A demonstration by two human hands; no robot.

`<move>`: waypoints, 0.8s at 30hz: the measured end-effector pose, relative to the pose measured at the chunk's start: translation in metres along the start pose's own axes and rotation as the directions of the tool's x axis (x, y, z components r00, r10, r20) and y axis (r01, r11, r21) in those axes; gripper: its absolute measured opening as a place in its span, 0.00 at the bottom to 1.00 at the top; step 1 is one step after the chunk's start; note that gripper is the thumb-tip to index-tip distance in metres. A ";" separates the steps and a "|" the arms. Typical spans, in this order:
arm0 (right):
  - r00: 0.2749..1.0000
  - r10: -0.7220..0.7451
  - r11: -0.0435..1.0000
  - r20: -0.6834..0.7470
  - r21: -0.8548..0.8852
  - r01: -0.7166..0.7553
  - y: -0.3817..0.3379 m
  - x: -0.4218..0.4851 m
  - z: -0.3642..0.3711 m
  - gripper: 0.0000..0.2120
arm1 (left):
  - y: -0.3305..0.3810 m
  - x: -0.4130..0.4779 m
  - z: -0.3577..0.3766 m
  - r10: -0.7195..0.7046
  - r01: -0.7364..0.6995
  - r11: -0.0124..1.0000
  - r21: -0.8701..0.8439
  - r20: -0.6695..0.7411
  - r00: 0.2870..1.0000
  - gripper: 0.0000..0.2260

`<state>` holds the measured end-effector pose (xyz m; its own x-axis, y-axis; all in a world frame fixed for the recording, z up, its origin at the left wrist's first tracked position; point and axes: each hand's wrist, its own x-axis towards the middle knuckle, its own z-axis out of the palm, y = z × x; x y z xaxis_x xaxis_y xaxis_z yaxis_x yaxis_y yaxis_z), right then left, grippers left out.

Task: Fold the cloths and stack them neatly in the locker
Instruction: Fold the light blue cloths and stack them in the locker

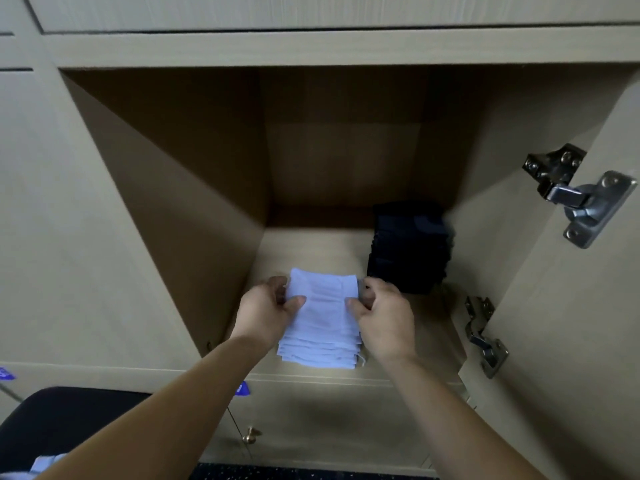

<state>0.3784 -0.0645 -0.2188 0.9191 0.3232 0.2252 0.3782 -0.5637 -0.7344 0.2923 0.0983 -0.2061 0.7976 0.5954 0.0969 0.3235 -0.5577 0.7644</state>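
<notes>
— Cloths first: where do they sit?

— Two piles, both inside the open locker [173, 202] that fills the middle of the frame. A white stack [323, 323] of folded cloths lies at the front of the locker floor, just below centre, its layered edges facing the camera. A dark stack [410, 251], taller, stands right of centre and further back, close to the right wall.

— Do the piles touch?

— Cannot tell; the right hand covers the spot between them.

— And the hands?

— Both are on the white stack. The left hand [268, 306] grips its left edge, thumb laid across the top cloth, fingers curled round the side. The right hand [382, 317] does the same on the right edge, thumb on top, fingers tucked down the side. Bare forearms run up from the bottom of the frame.

— Anything else?

— The locker door [571, 341] stands open at the right, with a metal upper hinge [578, 195] and a lower hinge [485, 336]. Below the locker, on the cabinet front, are a small brass knob [251, 435] and a blue sticker [241, 389]. In the lower left corner sits a dark pad [69, 420], with a scrap of pale cloth [45, 462] at the very edge, too cropped to say more.
</notes>
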 end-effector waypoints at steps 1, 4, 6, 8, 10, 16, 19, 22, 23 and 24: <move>0.993 -0.114 0.983 -0.025 -0.149 0.109 -0.003 -0.001 -0.003 0.16 | 0.002 -0.001 0.000 0.097 -0.094 0.990 0.109 -0.019 0.995 0.16; 0.907 -0.392 0.841 0.154 -0.340 0.421 -0.011 -0.001 0.001 0.22 | 0.005 0.003 0.002 0.309 -0.328 0.866 0.377 0.112 0.944 0.23; 0.886 -0.327 0.814 0.330 -0.378 0.441 -0.010 0.001 0.007 0.27 | 0.002 0.006 0.009 0.284 -0.413 0.771 0.485 0.318 0.904 0.25; 0.889 -0.181 0.834 0.420 -0.414 0.365 -0.002 0.001 0.013 0.29 | -0.005 0.006 0.015 0.198 -0.444 0.701 0.558 0.446 0.873 0.26; 0.886 -0.125 0.860 0.446 -0.397 0.321 0.006 -0.001 0.018 0.30 | -0.016 0.008 0.018 0.160 -0.443 0.693 0.569 0.478 0.864 0.29; 0.896 -0.141 0.925 0.421 -0.267 0.271 0.023 -0.007 0.032 0.29 | -0.039 0.014 0.022 0.223 -0.423 0.797 0.432 0.441 0.869 0.56; 0.896 -0.148 0.931 0.418 -0.248 0.269 0.026 -0.007 0.033 0.29 | -0.038 0.013 0.023 0.220 -0.410 0.812 0.416 0.433 0.874 0.57; 0.893 -0.142 0.922 0.428 -0.271 0.276 0.021 -0.006 0.030 0.29 | -0.037 0.014 0.021 0.220 -0.427 0.791 0.439 0.446 0.867 0.55; 0.892 -0.135 0.918 0.432 -0.285 0.277 0.018 -0.006 0.028 0.29 | -0.035 0.014 0.019 0.225 -0.438 0.780 0.448 0.452 0.863 0.54; 0.892 -0.131 0.910 0.433 -0.305 0.281 0.014 -0.006 0.026 0.29 | -0.032 0.013 0.016 0.233 -0.446 0.769 0.458 0.450 0.862 0.50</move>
<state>0.3757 -0.0551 -0.2471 0.7223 0.6913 0.0192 0.6365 -0.6536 -0.4096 0.3002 0.1144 -0.2392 0.9921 0.1232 -0.0257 0.1257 -0.9593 0.2529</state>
